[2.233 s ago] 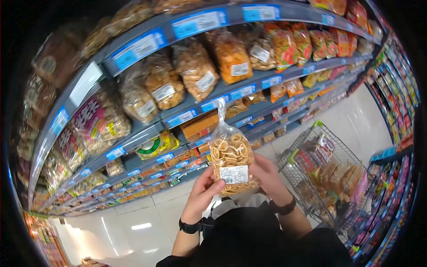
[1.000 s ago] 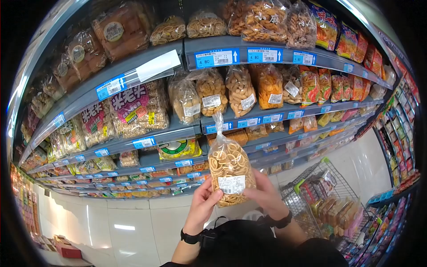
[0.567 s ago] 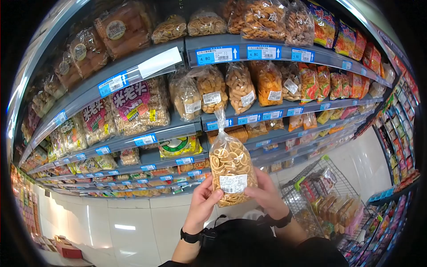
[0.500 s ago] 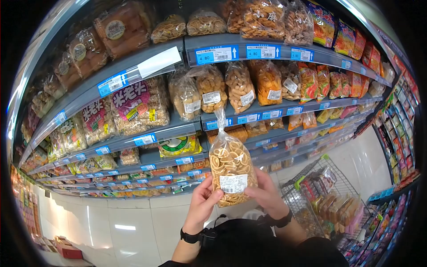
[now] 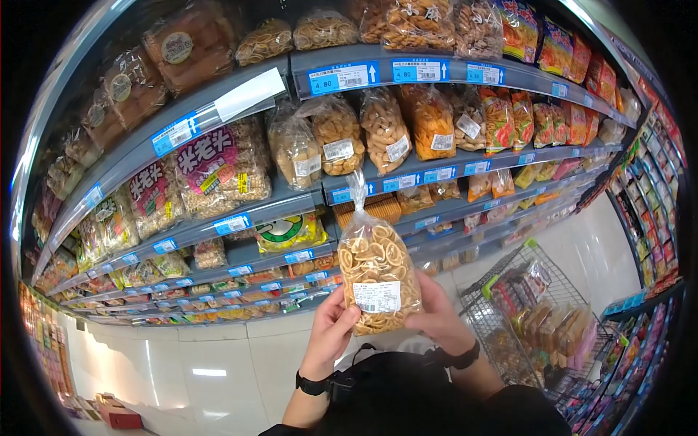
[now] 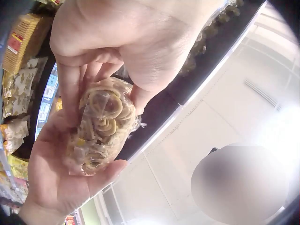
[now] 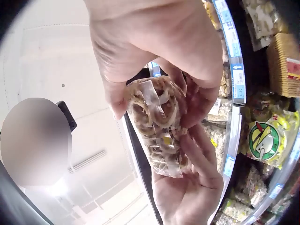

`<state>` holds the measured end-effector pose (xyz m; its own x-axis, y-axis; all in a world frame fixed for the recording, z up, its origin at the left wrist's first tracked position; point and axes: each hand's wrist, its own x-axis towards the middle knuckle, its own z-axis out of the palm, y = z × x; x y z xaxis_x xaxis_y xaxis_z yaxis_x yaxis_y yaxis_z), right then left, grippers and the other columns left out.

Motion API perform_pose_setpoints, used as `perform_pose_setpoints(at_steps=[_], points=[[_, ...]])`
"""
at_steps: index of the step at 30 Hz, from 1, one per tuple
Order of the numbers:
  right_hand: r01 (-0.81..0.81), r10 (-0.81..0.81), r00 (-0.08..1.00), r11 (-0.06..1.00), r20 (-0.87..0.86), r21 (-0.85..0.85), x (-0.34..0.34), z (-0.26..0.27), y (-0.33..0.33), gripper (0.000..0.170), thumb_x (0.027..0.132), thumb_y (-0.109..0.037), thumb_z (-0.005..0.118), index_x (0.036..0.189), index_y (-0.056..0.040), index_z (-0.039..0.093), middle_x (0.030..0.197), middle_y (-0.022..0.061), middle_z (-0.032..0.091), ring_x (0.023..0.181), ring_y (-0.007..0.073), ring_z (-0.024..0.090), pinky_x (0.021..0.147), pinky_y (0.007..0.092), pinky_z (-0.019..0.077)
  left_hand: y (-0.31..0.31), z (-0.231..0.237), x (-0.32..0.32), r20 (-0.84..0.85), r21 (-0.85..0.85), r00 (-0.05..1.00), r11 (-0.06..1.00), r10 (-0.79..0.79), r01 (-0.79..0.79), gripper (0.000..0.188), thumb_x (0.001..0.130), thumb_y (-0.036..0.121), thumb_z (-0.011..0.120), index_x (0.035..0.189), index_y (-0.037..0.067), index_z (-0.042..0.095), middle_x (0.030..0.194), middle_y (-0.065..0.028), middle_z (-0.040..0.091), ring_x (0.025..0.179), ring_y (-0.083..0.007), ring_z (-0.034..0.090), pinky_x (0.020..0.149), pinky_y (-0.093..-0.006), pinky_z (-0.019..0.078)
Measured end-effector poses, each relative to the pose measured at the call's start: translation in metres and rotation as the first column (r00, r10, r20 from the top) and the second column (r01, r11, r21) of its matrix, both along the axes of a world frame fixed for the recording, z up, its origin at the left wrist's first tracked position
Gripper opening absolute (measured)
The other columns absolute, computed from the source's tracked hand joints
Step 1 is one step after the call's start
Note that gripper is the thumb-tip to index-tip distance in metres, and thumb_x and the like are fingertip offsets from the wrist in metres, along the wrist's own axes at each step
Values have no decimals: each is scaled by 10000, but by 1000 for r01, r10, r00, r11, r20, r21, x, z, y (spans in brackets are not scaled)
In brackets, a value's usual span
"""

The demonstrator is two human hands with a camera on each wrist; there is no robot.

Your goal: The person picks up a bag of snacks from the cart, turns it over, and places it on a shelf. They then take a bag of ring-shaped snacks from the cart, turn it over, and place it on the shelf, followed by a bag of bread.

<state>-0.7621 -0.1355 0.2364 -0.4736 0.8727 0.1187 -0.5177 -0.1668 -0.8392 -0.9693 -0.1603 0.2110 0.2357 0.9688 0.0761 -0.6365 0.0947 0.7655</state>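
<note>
1. Head view: your left hand [image 5: 333,327] and right hand [image 5: 440,320] are gripping the lower sides of a clear bag [image 5: 376,265], which you are holding upright before the shelves [image 5: 285,207].
2. You are supporting it low, its gathered neck [image 5: 358,192] standing free, so a loosened grip would be risking a tip or drop.
3. Squeezing harder would probably be cracking the rings [image 5: 374,247].
4. Those ring-shaped snacks are filling the bag; beside you, a wire cart [image 5: 486,309] is carrying packaged goods [image 5: 552,327].
</note>
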Motion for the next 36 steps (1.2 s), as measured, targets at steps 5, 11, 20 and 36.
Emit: perform_pose_setpoints(at_steps=[5, 11, 20, 36], points=[[-11, 11, 1000, 1000, 27, 4, 2, 0, 2, 885, 735, -45, 804, 1473, 19, 319, 1428, 88, 468, 1323, 185, 436, 1116, 355, 335, 0, 1, 3, 30, -25, 1000, 1000, -9, 10, 515, 969, 97, 569, 1433, -36, 391, 1334, -95, 575, 1213, -144, 543, 1030, -305, 415], [-6, 7, 999, 999, 36, -34, 1, 3, 3, 860, 740, -46, 797, 1461, 20, 333, 1407, 84, 483, 1310, 181, 448, 1108, 348, 341, 1, 1, 4, 36, -28, 999, 1000, 7, -6, 508, 970, 96, 567, 1431, -34, 396, 1341, -95, 569, 1219, -147, 541, 1034, -304, 413], [-4, 3, 998, 1000, 61, 18, -6, 5, 9, 837, 767, -14, 764, 1472, 18, 314, 1409, 81, 479, 1308, 174, 447, 1104, 343, 347, 6, 8, 8, -82, -6, 990, 994, 113, -114, 609, 967, 123, 577, 1483, -3, 279, 1399, -104, 497, 1256, -175, 503, 1034, -318, 406], [58, -49, 993, 995, 111, -87, -20, -43, 18, 489, 962, -78, 578, 1422, -20, 423, 1368, 63, 503, 1219, 167, 510, 1034, 354, 433, 11, -15, 10, -22, 13, 970, 970, 243, -243, 739, 886, 210, 657, 1479, 34, 253, 1413, -107, 444, 1299, -219, 462, 1087, -378, 383]])
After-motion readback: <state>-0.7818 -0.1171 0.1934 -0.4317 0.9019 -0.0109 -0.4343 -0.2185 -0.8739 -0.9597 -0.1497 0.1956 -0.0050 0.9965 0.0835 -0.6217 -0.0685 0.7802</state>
